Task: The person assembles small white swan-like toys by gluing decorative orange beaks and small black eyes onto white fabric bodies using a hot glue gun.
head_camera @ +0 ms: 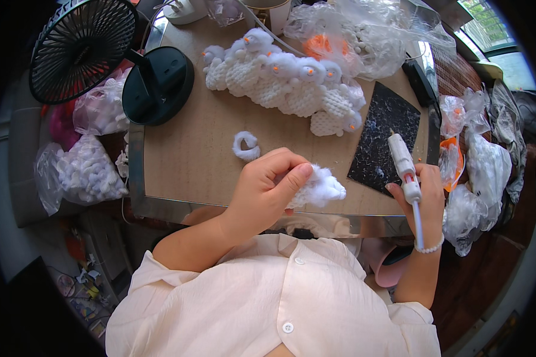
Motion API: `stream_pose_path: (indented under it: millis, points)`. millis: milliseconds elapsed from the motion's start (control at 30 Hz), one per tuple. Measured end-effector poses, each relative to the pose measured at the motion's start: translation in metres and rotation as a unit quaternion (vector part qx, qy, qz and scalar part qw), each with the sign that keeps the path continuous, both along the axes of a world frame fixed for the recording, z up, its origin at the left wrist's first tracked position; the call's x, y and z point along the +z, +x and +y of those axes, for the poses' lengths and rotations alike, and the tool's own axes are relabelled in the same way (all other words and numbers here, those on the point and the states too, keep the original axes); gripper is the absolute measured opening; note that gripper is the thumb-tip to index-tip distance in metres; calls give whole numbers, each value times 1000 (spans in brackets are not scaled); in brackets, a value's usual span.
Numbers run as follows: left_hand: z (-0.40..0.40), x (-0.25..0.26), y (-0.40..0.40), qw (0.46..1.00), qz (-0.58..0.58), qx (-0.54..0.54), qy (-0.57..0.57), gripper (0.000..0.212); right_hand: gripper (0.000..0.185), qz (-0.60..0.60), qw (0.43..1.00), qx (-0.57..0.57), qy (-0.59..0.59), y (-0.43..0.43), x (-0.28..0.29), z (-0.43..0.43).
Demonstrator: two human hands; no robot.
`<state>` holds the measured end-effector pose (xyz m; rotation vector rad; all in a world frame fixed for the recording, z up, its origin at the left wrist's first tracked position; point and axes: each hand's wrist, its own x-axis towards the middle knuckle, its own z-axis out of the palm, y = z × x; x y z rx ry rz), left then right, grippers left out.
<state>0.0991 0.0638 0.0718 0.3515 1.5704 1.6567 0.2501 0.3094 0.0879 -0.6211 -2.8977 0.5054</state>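
Note:
My left hand (268, 183) pinches a white fluffy knitted piece (319, 189) above the table's front edge. The far side of that piece is hidden behind my fingers. In my right hand (422, 192) is a white hot glue gun (403, 163), its nozzle pointing away from me over a black board (384, 129) specked with glue strands. A clear glue stick (417, 223) sticks out of its rear end. Just beyond my left hand lies a curled strip of white fluffy trim (246, 146). Farther back, several white knitted snowman dolls (286, 82) with orange noses lie piled together.
A dark green desk fan (158, 85) stands at the table's back left. Clear plastic bags (379, 40) cover the back right, beside a mug (270, 15). More filled bags lie left (89, 172) and right (487, 165) of the table. A black power adapter (419, 82) rests along the right edge.

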Motion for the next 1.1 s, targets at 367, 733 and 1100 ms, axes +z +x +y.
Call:
stream_pose_path:
  millis: [367,733,1100]
  points:
    - [10,-2,3,987,-161,15,12,20,41,103,985,47,-127,-11,12,-57]
    - [16,-4,21,999,30,-3,39,4,8,128,873,-102,-458,-22,-13,-94]
    - [17,-15,18,831,544,-74,89,22,10,101,842,-167,-503,-29,0,-93]
